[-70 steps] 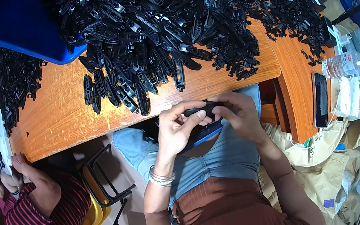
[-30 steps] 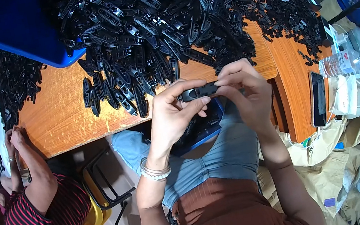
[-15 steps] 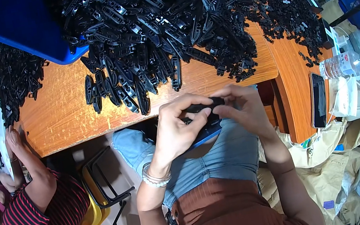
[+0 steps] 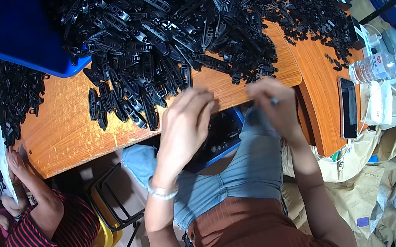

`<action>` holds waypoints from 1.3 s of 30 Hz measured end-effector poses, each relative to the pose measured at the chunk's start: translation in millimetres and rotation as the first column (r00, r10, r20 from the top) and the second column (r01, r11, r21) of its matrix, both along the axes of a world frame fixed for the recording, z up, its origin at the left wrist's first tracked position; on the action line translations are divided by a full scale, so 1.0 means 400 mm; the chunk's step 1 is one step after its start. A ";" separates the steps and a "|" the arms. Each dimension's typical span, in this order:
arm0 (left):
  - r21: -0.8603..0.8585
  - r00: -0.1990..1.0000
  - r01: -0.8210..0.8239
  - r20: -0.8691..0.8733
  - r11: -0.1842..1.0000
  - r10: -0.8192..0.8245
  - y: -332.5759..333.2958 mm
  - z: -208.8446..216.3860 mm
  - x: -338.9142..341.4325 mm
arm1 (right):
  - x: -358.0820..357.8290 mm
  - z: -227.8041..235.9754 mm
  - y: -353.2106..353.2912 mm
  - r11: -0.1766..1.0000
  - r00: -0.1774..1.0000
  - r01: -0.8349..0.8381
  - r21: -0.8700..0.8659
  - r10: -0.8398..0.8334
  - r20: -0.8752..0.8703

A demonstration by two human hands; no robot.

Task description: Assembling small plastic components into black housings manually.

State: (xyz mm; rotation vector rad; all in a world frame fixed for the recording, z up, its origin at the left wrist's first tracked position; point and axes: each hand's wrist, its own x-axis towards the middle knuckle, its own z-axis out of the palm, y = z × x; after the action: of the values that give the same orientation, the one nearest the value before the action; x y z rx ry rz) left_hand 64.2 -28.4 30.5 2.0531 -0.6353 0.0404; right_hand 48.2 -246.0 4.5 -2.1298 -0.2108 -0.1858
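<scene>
My left hand (image 4: 183, 126) is at the table's front edge, fingers bent toward the lower end of the heap of long black plastic clips (image 4: 154, 52). Its fingertips are smeared by motion, so a grip on a piece cannot be made out. My right hand (image 4: 276, 107) hovers at the edge further right, just short of the small black plastic pieces (image 4: 257, 69); it is blurred too, with its fingers curled. Between my hands, above my lap, a blue tray (image 4: 234, 150) with dark pieces inside sits partly under the table edge.
Large blue bins (image 4: 22, 43) stand behind the heap. More small black parts (image 4: 315, 9) cover the right-hand table, near a phone (image 4: 348, 107) and plastic bottles (image 4: 377, 68). At the left, a person in a striped top (image 4: 52, 237) works beside another black pile (image 4: 18, 96).
My hands have parted from the dark piece they held together above the tray. The left has moved up to the long clips, the right outward and up toward the small pieces.
</scene>
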 end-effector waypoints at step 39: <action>-0.520 0.905 -0.260 -0.425 0.814 0.017 -0.009 -0.028 0.012 | 0.261 0.049 -0.044 0.757 0.816 -0.127 -0.642 0.447 0.366</action>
State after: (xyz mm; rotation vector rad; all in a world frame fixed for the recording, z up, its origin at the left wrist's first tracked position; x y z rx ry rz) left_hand 69.0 -32.0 19.2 1.4523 -0.1683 -0.0976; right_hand 152.6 -263.5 24.2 -2.5870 -1.0445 -0.5485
